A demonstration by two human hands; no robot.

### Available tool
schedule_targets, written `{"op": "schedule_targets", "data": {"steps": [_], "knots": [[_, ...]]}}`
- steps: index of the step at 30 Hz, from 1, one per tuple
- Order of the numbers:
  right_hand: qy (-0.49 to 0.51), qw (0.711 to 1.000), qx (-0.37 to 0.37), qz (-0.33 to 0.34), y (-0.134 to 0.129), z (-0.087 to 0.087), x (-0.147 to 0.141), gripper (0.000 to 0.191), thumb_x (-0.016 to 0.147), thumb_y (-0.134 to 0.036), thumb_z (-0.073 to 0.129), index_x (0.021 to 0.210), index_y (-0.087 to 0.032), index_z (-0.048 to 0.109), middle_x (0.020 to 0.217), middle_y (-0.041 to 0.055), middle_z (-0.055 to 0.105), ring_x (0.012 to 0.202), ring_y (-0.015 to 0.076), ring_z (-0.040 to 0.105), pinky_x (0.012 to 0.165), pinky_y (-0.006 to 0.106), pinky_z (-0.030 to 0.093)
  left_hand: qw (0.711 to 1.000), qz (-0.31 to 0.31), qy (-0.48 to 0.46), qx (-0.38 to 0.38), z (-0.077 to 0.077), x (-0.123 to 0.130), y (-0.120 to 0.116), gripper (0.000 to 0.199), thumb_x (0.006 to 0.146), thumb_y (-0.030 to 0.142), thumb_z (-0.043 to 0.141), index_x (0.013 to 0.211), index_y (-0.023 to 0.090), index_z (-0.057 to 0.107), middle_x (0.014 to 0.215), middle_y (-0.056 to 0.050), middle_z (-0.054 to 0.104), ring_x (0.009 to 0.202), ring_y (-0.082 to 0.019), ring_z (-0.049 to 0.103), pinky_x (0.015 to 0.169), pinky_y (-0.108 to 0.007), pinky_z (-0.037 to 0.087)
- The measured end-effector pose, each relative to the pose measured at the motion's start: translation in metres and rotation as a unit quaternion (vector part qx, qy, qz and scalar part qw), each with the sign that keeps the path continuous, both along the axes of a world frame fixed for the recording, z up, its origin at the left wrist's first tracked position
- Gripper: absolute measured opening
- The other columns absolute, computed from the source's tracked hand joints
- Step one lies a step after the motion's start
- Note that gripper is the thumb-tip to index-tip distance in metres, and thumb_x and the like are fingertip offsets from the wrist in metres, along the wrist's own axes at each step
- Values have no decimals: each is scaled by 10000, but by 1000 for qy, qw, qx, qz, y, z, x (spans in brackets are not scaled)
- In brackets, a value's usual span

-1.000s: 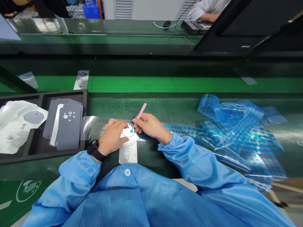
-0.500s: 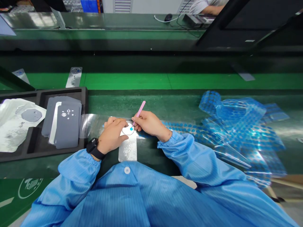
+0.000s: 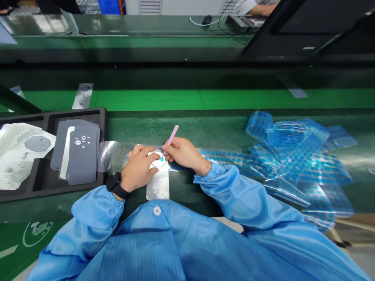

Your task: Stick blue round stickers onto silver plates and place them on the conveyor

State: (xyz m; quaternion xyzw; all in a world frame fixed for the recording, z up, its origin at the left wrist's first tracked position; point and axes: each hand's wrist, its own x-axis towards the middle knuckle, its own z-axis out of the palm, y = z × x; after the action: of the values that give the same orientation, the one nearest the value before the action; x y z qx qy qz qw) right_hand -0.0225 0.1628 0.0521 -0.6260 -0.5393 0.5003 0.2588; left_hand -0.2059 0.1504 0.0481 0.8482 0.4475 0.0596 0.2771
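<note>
A silvery rectangular plate (image 3: 158,185) lies on the dark green bench in front of my body, with a small blue dot (image 3: 162,159) inside the rounded outline near its top. Pinched in my right hand (image 3: 184,154) is a pink tweezer-like tool (image 3: 173,134), its tip at the blue dot. My left hand (image 3: 139,166), with a black watch at the wrist, rests on the plate's left side, fingers apart and thumb on the surface. Beneath both hands runs a clear film strip (image 3: 109,156), with blue dots on its right part (image 3: 225,157).
At the left, a black tray (image 3: 104,128) holds dark grey plates (image 3: 83,162) and whitish sheets (image 3: 14,164). Crumpled blue-dotted film (image 3: 299,156) is heaped at the right. Silvery plates (image 3: 83,95) lie on the green belt beyond. Across it, a person's arm (image 3: 262,9) shows.
The silvery plates on the green belt have shifted left. My left index finger has moved slightly closer to the blue dot. The pink tool stays in my right hand at the dot.
</note>
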Motion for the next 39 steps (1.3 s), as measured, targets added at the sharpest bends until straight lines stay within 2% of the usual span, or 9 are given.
{"op": "schedule_targets", "data": {"steps": [8,13,15,17,20,24,28,33,39], "knots": [[-11,1000,16,7,-2,-5,0,147,870,-152,574,724,-171,585,585,-7,648,484,112,612,468,210,504,999,-18,25,44,1,0,-6,330,800,222,599,1105,307,692,1352,-85,536,1186,-369,385,878,-551,371],[-44,998,40,6,-3,-1,5,109,868,-203,569,766,-174,592,598,0,653,513,128,618,522,238,500,997,-21,44,54,2,1,-7,335,807,235,610,1121,318,691,1352,-87,538,1188,-372,385,873,-547,379],[-90,988,124,-3,-7,3,11,118,867,-230,555,765,-178,588,641,11,656,577,144,623,589,267,509,997,-23,50,55,3,1,-7,330,814,244,619,1128,321,687,1354,-82,538,1191,-364,387,873,-535,381],[-142,957,253,22,-15,5,17,125,859,-199,512,763,-181,590,750,44,669,720,176,635,704,309,517,997,-24,52,55,3,0,-6,322,822,245,624,1130,316,684,1360,-76,536,1194,-352,390,876,-524,383],[-202,900,360,137,-30,2,21,183,824,-110,451,835,-166,625,918,93,656,872,199,618,797,327,505,997,-20,45,55,2,0,-6,306,821,239,640,1117,302,680,1358,-63,543,1194,-334,399,882,-505,385],[-332,847,308,279,-47,-6,15,205,868,-152,485,964,-153,667,952,101,642,800,198,607,704,310,495,997,-17,33,62,-1,-1,-7,270,830,232,634,1098,250,655,1341,-66,563,1168,-311,423,878,-483,390],[-419,809,267,313,-52,-5,6,247,920,-196,500,1113,-158,649,988,109,646,777,200,613,658,304,465,998,-10,29,61,-1,-1,-7,242,815,199,636,1056,222,626,1324,-71,575,1169,-300,434,881,-475,397],[-439,800,267,310,-52,-3,5,255,952,-204,463,1121,-147,645,989,114,654,795,205,622,680,311,449,998,-1,35,52,2,1,-7,180,810,192,644,983,222,606,1337,-65,563,1191,-299,428,888,-477,394],[-425,807,269,308,-50,-1,5,250,939,-191,476,1116,-157,649,1011,104,662,796,194,630,673,296,450,998,-2,51,28,4,3,-4,179,810,195,646,977,220,585,1348,-71,533,1216,-306,401,899,-485,381]]}}
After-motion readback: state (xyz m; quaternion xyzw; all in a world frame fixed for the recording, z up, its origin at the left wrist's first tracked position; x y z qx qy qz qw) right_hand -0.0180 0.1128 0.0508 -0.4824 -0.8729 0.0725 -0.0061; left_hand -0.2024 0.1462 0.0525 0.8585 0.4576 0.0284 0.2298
